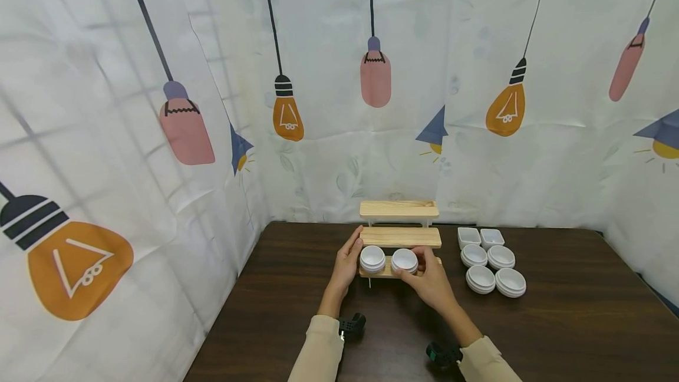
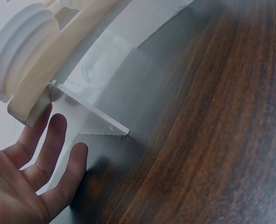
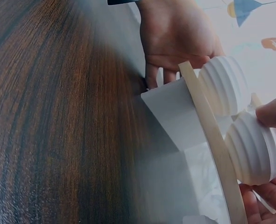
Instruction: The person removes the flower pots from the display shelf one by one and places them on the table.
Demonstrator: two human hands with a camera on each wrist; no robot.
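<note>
A tiered wooden stand (image 1: 400,237) with clear panels stands at the back of the table. On its lowest shelf sit two small ribbed white bowls, a left bowl (image 1: 372,256) and a right bowl (image 1: 404,259). My right hand (image 1: 432,285) pinches the right bowl, the thumb (image 3: 273,113) on its near side and fingers (image 3: 268,193) low on its other side. Along the stand's left end lies my left hand (image 1: 346,264), its fingers (image 2: 51,140) extended and only slightly bent. Whether they press the shelf's end cannot be told.
Right of the stand, several round white bowls (image 1: 481,279) and two square white dishes (image 1: 469,236) stand in rows on the dark wooden table (image 1: 562,317). A curtain printed with lamps (image 1: 318,181) hangs behind the table and along its left side.
</note>
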